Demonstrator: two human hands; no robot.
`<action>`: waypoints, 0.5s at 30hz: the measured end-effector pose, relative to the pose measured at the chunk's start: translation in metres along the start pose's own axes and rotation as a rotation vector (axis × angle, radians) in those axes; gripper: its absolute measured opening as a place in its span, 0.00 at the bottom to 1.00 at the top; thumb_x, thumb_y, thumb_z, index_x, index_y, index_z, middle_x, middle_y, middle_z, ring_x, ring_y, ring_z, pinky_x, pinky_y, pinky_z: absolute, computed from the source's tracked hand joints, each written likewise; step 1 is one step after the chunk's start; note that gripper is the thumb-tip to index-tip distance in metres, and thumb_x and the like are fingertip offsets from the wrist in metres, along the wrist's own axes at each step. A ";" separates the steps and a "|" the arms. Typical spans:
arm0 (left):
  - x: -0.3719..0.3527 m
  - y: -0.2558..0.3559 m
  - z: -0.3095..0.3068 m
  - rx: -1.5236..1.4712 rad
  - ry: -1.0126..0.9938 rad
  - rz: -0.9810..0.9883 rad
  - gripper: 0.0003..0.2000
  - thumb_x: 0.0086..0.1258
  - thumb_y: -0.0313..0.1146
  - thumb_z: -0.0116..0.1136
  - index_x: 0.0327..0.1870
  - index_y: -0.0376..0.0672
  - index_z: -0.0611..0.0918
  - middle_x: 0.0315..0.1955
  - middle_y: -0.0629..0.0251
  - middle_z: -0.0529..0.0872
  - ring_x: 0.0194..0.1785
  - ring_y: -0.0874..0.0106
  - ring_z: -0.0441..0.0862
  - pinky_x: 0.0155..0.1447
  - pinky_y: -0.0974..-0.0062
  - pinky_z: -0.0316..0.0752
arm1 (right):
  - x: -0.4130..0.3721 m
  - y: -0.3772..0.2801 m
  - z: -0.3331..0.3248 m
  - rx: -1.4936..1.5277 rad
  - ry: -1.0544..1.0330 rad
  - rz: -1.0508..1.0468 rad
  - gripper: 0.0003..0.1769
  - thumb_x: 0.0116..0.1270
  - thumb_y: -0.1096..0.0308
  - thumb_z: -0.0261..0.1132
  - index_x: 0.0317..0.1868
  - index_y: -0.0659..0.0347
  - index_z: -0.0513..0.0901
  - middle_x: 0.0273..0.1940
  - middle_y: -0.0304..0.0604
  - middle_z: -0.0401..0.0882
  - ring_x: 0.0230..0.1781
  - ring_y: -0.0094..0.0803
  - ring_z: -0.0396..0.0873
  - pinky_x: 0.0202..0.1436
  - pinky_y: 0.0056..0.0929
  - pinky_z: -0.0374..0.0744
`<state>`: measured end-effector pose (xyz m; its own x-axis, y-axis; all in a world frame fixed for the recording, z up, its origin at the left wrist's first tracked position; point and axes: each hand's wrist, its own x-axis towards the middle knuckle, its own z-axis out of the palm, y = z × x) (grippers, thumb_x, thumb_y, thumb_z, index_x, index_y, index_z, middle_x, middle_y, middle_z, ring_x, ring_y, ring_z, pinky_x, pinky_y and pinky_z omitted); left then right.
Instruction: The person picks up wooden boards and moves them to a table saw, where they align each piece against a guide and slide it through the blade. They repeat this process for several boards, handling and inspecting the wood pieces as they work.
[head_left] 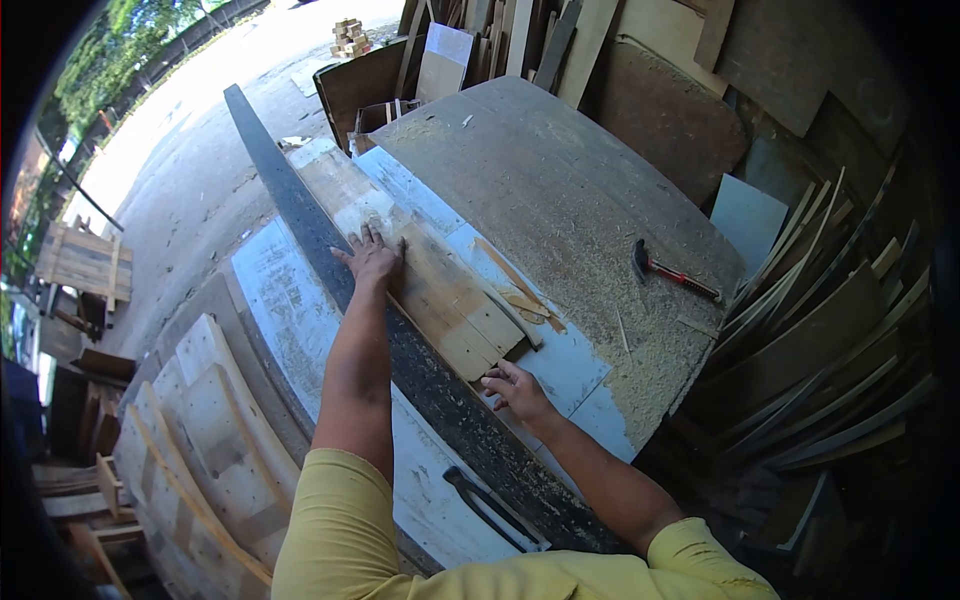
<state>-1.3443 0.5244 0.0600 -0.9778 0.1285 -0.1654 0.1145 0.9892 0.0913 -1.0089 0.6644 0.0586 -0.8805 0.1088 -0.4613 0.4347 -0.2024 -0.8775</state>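
A long dark beam (430, 375) runs diagonally across the work table, with a pale wooden board (440, 285) lying along its right side. My left hand (371, 262) lies spread with its palm down, over the edge where board and beam meet. Near the board's close end is my right hand (512, 388), its fingers curled together by the board's corner; whether something small is between them is hidden. Thin wood offcuts (525, 300) lie just right of the board.
A hammer (680, 280) with a red and black handle rests on the sawdust-covered tabletop (560, 170). A black-handled saw (490, 510) lies near my body. Wood strips (850, 350) lean at the right, and curved panels (215, 420) stand at the left.
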 end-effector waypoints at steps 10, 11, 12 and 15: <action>-0.171 0.004 0.023 -0.269 0.056 -0.168 0.42 0.70 0.57 0.48 0.76 0.34 0.53 0.79 0.55 0.38 0.81 0.52 0.27 0.72 0.33 0.21 | 0.000 0.007 0.010 0.322 0.117 0.078 0.19 0.65 0.61 0.67 0.53 0.58 0.76 0.48 0.35 0.76 0.50 0.26 0.73 0.46 0.29 0.74; -0.186 0.006 0.032 -0.272 0.067 -0.181 0.42 0.70 0.57 0.48 0.76 0.34 0.53 0.79 0.55 0.38 0.81 0.52 0.27 0.72 0.33 0.21 | 0.004 0.011 0.012 0.295 0.154 0.102 0.26 0.64 0.61 0.68 0.61 0.59 0.74 0.50 0.36 0.77 0.52 0.28 0.73 0.47 0.30 0.73; -0.197 0.009 0.042 -0.306 0.103 -0.116 0.39 0.71 0.54 0.47 0.76 0.35 0.55 0.79 0.55 0.40 0.80 0.52 0.27 0.72 0.32 0.20 | 0.005 0.011 0.013 0.287 0.142 0.095 0.26 0.64 0.61 0.68 0.61 0.59 0.74 0.50 0.36 0.77 0.52 0.28 0.73 0.47 0.30 0.73; -0.203 0.013 0.047 -0.325 0.142 -0.046 0.34 0.73 0.49 0.44 0.75 0.37 0.58 0.79 0.56 0.44 0.80 0.51 0.27 0.71 0.31 0.19 | 0.007 0.004 0.015 0.197 0.149 0.118 0.33 0.65 0.61 0.67 0.68 0.60 0.69 0.55 0.39 0.76 0.56 0.30 0.72 0.50 0.32 0.72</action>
<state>-1.1361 0.5144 0.0490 -0.9979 0.0504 -0.0406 0.0301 0.9168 0.3982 -1.0160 0.6501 0.0533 -0.7818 0.2125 -0.5862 0.4752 -0.4057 -0.7808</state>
